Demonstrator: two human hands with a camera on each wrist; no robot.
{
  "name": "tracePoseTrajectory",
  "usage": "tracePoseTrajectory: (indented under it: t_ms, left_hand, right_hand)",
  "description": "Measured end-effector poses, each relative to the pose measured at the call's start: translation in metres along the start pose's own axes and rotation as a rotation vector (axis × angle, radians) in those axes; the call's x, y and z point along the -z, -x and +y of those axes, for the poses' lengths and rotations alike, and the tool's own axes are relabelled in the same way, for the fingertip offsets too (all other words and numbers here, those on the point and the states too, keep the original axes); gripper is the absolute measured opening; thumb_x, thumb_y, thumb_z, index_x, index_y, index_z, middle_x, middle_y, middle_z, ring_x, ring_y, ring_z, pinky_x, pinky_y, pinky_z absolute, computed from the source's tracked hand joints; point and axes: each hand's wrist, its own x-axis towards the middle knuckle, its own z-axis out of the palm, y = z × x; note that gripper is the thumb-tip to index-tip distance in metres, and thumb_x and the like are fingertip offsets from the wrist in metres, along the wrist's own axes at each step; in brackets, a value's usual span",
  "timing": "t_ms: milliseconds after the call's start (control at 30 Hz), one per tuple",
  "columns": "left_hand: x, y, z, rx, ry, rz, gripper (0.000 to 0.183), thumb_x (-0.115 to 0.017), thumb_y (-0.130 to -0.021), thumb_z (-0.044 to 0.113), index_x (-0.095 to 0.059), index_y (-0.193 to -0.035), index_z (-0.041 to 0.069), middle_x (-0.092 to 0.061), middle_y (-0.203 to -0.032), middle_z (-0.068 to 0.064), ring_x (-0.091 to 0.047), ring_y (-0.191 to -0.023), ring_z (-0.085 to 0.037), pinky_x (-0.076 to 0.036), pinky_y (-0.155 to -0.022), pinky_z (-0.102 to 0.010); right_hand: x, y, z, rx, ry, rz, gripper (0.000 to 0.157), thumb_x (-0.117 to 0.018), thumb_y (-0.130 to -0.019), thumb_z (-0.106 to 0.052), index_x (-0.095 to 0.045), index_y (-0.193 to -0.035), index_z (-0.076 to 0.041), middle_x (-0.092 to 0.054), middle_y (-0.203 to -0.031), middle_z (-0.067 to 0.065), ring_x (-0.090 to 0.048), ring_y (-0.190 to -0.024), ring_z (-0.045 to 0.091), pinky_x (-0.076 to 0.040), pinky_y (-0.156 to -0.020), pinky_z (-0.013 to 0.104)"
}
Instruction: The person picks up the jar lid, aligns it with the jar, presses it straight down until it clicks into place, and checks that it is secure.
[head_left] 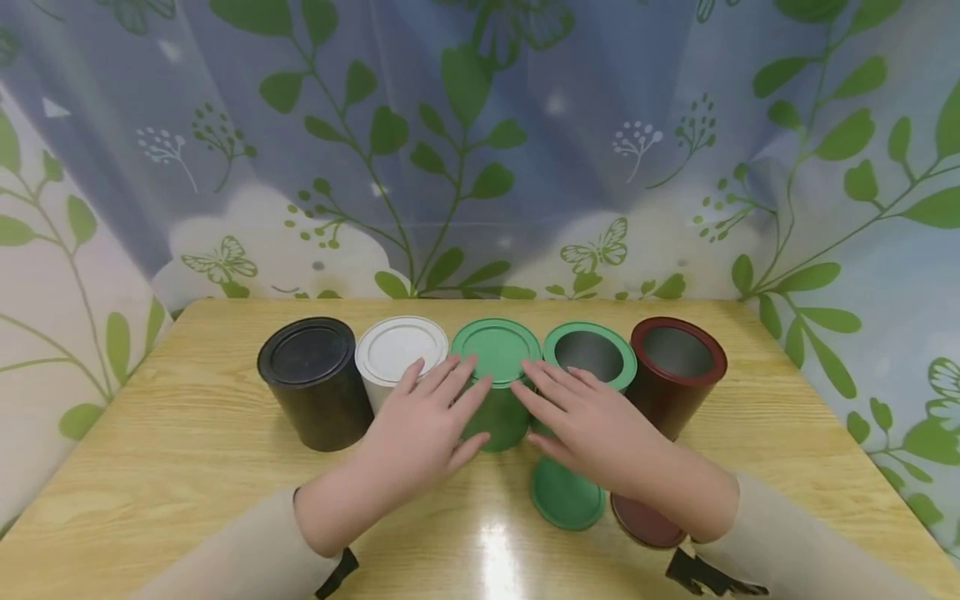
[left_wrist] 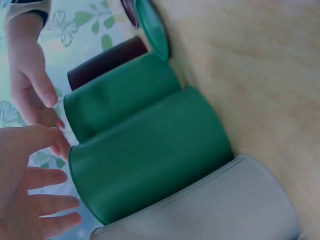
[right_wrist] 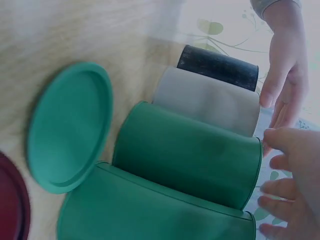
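In the head view, a row of round canisters stands on the table: a black one, a white one, a lidded green one, an uncovered green one and an uncovered dark red one. My left hand, fingers extended, hovers by the left rim of the lidded green canister and overlaps the white one. Opposite it, my right hand spreads its fingers near that canister's right rim, overlapping the uncovered green one. Both wrist views show the fingertips level with the canister tops; neither hand grips anything.
A green lid lies on the wooden table in front of the uncovered green canister. Beside it, a dark red lid is partly covered by my right forearm. A leaf-patterned curtain hangs behind the table.
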Motion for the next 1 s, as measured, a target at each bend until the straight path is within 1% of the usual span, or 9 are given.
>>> tracePoseTrajectory:
  t_ms: [100, 200, 300, 433, 500, 633, 733, 867, 1000]
  left_hand:
    - [-0.001, 0.007, 0.002, -0.035, 0.01, 0.049, 0.053, -0.063, -0.086, 0.042, -0.057, -0.127, 0.009, -0.048, -0.136, -0.014, -0.046, -0.124, -0.03, -0.036, -0.097, -0.056]
    - [-0.002, 0.013, 0.004, -0.078, 0.033, 0.099, 0.05, -0.065, -0.084, 0.039, -0.059, -0.124, 0.009, -0.047, -0.136, -0.015, -0.045, -0.124, -0.03, -0.037, -0.096, -0.056]
    - [-0.004, 0.018, 0.008, -0.14, 0.067, 0.137, 0.047, -0.067, -0.083, 0.036, -0.061, -0.12, 0.008, -0.048, -0.136, -0.016, -0.045, -0.124, -0.03, -0.038, -0.096, -0.055]
    - [-0.008, 0.022, 0.015, -0.215, 0.103, 0.139, 0.044, -0.066, -0.083, 0.035, -0.063, -0.117, 0.008, -0.049, -0.134, -0.015, -0.047, -0.122, -0.029, -0.04, -0.096, -0.05]
    - [-0.011, 0.023, 0.018, -0.235, 0.117, 0.112, 0.043, -0.065, -0.084, 0.036, -0.063, -0.117, 0.009, -0.05, -0.134, -0.014, -0.048, -0.122, -0.027, -0.041, -0.096, -0.047]
    - [-0.019, 0.023, 0.025, -0.245, 0.158, 0.038, 0.042, -0.062, -0.086, 0.036, -0.062, -0.119, 0.011, -0.05, -0.134, -0.012, -0.049, -0.121, -0.025, -0.044, -0.094, -0.042]
    - [-0.027, 0.021, 0.032, -0.236, 0.199, -0.031, 0.042, -0.061, -0.087, 0.036, -0.061, -0.12, 0.011, -0.051, -0.133, -0.011, -0.05, -0.12, -0.024, -0.044, -0.094, -0.039]
    - [-0.039, 0.017, 0.041, -0.222, 0.226, -0.179, 0.043, -0.059, -0.089, 0.037, -0.059, -0.124, 0.011, -0.052, -0.132, -0.011, -0.051, -0.119, -0.021, -0.043, -0.095, -0.034]
    - [-0.051, 0.012, 0.05, -0.186, 0.282, -0.332, 0.048, -0.057, -0.091, 0.037, -0.053, -0.13, 0.01, -0.05, -0.133, -0.011, -0.049, -0.121, -0.02, -0.042, -0.096, -0.031]
  right_hand:
    - [0.001, 0.011, -0.002, 0.051, -0.024, 0.053, 0.057, -0.067, -0.087, -0.033, -0.051, -0.133, -0.003, -0.045, -0.138, 0.017, -0.046, -0.124, 0.028, -0.043, -0.094, 0.047]
    - [-0.002, 0.021, -0.003, 0.108, -0.042, 0.134, 0.048, -0.049, -0.097, -0.036, -0.054, -0.13, -0.002, -0.049, -0.135, 0.017, -0.051, -0.119, 0.028, -0.046, -0.09, 0.045]
    - [-0.008, 0.031, -0.005, 0.15, -0.071, 0.235, 0.051, -0.028, -0.101, -0.037, -0.058, -0.124, -0.002, -0.056, -0.127, 0.014, -0.056, -0.112, 0.027, -0.048, -0.086, 0.041]
    - [-0.014, 0.042, -0.006, 0.124, -0.128, 0.27, 0.048, -0.031, -0.101, -0.037, -0.062, -0.116, -0.004, -0.061, -0.115, 0.006, -0.059, -0.1, 0.022, -0.05, -0.081, 0.037]
    - [-0.017, 0.048, -0.005, 0.092, -0.146, 0.233, 0.047, -0.032, -0.1, -0.039, -0.063, -0.114, -0.006, -0.061, -0.111, 0.004, -0.059, -0.096, 0.019, -0.05, -0.078, 0.036]
    - [-0.024, 0.057, -0.003, 0.045, -0.177, 0.14, 0.037, -0.053, -0.095, -0.036, -0.063, -0.113, -0.006, -0.06, -0.108, 0.003, -0.06, -0.092, 0.017, -0.051, -0.075, 0.033]
    - [-0.029, 0.064, -0.001, -0.001, -0.196, 0.053, 0.039, -0.069, -0.085, -0.03, -0.062, -0.115, -0.005, -0.059, -0.108, 0.003, -0.059, -0.092, 0.017, -0.051, -0.076, 0.034]
    - [-0.038, 0.072, 0.002, -0.078, -0.218, -0.081, 0.047, -0.07, -0.083, -0.034, -0.06, -0.12, -0.006, -0.057, -0.112, 0.005, -0.058, -0.096, 0.019, -0.051, -0.077, 0.038]
    - [-0.046, 0.078, 0.004, -0.106, -0.231, -0.155, 0.056, -0.067, -0.083, -0.043, -0.057, -0.124, -0.006, -0.056, -0.118, 0.009, -0.057, -0.104, 0.023, -0.05, -0.082, 0.041]
